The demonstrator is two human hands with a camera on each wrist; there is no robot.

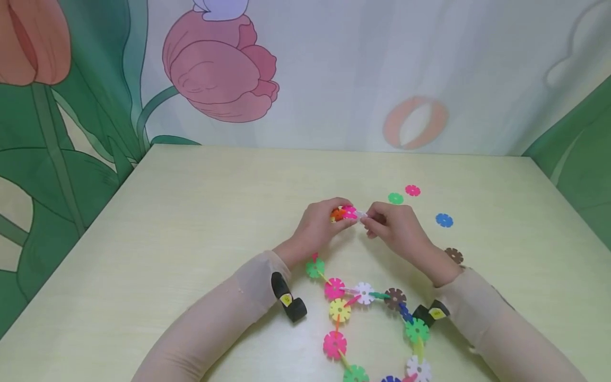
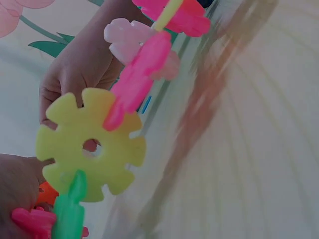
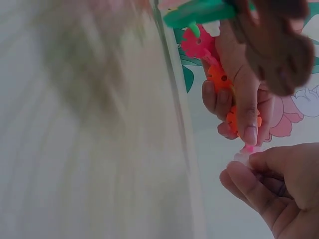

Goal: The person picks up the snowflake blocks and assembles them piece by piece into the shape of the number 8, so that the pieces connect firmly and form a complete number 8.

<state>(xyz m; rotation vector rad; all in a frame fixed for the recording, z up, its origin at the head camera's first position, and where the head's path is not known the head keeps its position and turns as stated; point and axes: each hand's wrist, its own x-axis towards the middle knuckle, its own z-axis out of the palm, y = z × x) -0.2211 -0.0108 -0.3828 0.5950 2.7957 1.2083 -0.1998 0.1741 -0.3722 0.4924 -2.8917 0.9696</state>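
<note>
My left hand [image 1: 321,224] grips the end of a chain of notched plastic flower discs, with an orange disc [image 1: 338,214] and a pink disc [image 1: 350,212] showing at its fingers. Facing it, my right hand [image 1: 398,225] pinches a whitish disc [image 3: 242,157] between thumb and fingers, right at the pink piece. Two orange discs [image 3: 220,77] show along the left hand [image 3: 244,94] in the right wrist view. Slotted together edge to face, the chain passes a green disc [image 1: 315,268] below the left wrist. A yellow disc [image 2: 89,162] looms large in the left wrist view.
The joined discs, among them a brown disc [image 1: 395,298] and a yellow disc [image 1: 340,310], form a loop between the forearms. Loose on the table [image 1: 215,212] lie a green disc [image 1: 395,198], a pink disc [image 1: 412,190], a blue disc [image 1: 444,220] and a brown disc [image 1: 453,255].
</note>
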